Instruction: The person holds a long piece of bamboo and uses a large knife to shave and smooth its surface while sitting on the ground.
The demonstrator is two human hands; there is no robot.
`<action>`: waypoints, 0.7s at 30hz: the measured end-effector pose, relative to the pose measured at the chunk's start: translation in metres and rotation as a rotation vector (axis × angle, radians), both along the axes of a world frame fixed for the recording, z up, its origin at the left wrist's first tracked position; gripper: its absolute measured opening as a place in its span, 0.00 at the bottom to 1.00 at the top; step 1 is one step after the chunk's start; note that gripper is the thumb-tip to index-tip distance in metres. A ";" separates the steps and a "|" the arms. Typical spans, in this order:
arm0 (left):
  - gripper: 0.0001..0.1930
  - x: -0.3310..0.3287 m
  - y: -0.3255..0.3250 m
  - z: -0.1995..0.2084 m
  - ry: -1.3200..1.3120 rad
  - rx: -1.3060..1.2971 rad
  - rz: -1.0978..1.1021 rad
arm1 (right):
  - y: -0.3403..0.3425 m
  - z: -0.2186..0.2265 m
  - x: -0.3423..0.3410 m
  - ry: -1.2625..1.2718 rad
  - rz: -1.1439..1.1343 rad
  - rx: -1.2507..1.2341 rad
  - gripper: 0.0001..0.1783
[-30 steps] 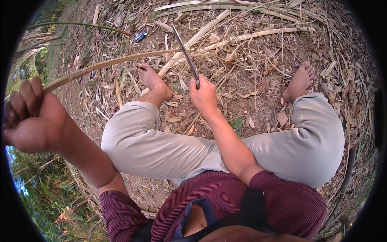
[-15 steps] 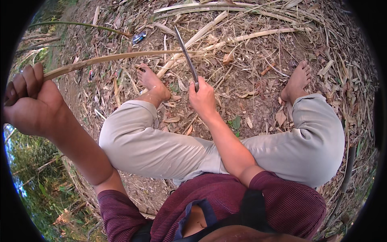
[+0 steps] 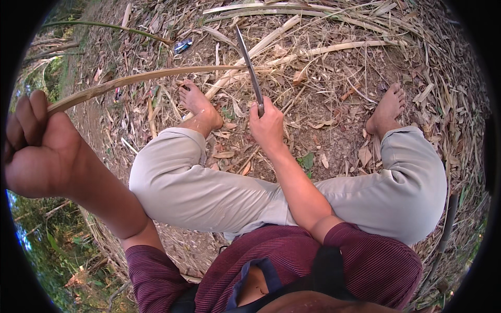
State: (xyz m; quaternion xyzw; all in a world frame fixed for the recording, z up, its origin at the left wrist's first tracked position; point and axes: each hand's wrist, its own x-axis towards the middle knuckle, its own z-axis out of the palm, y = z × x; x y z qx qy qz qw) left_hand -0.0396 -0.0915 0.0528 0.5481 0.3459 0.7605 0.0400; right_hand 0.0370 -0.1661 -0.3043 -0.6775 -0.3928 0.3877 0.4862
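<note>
At the far left, my left hand [image 3: 39, 148] is raised and closed around one end of a long, pale brown split strip [image 3: 141, 78], which looks like bamboo or cane. The strip arches to the right over my left foot. Its far end meets the blade of a long, dark knife [image 3: 247, 60]. Between my legs, my right hand [image 3: 267, 122] grips the knife's handle, the blade slanting up and slightly left. Whether the edge bites into the strip or only rests against it, I cannot tell.
Several pale split strips [image 3: 282, 9] lie at the top, and others cross beyond the knife. A small blue packet [image 3: 182, 46] lies near a green stem [image 3: 104, 25]. My bare feet [image 3: 201, 107] stand on ground littered with dry leaves. A dark pole [image 3: 446, 224] is at the right.
My left hand has turned and dropped slightly, still holding the strip. The knife and my right hand have shifted a little to the right in the picture.
</note>
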 end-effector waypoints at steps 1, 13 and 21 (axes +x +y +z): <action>0.21 0.000 -0.001 -0.002 0.012 -0.013 -0.021 | 0.001 0.002 0.001 0.007 -0.005 -0.006 0.12; 0.20 0.020 -0.005 -0.013 0.044 0.014 0.085 | 0.007 0.008 0.006 0.009 0.013 0.070 0.14; 0.15 -0.021 -0.005 -0.003 0.068 -0.104 -0.265 | 0.004 -0.008 0.007 0.015 0.054 -0.043 0.16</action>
